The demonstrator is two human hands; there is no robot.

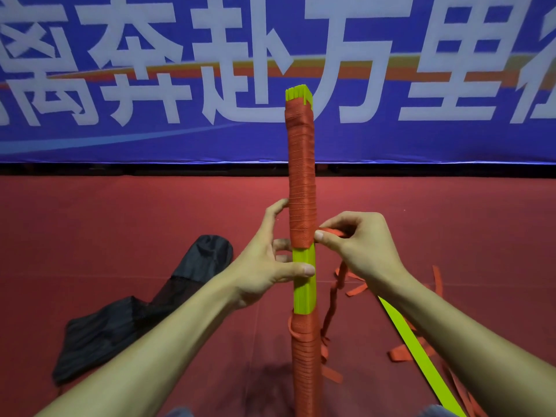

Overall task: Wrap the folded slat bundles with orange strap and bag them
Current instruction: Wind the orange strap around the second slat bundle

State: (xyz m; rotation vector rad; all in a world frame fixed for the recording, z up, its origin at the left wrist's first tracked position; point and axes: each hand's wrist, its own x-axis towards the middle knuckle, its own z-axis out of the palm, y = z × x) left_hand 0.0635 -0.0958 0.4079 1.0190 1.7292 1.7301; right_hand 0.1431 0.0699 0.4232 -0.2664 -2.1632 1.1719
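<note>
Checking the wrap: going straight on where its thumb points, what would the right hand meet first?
The right hand would probably meet the slat bundle, at the lower edge of its orange strap; depth unclear.

The slat bundle (304,284) stood upright mid-floor (120,221), before the banner (150,139). The strap (301,176) was wound around its upper and lower sections, leaving a bare section between. The left hand (270,266) gripped that section from the left; the right hand (358,245) pinched the strap at its right. The bag (126,320) lay left; a single slat (421,353) lay right.
</note>
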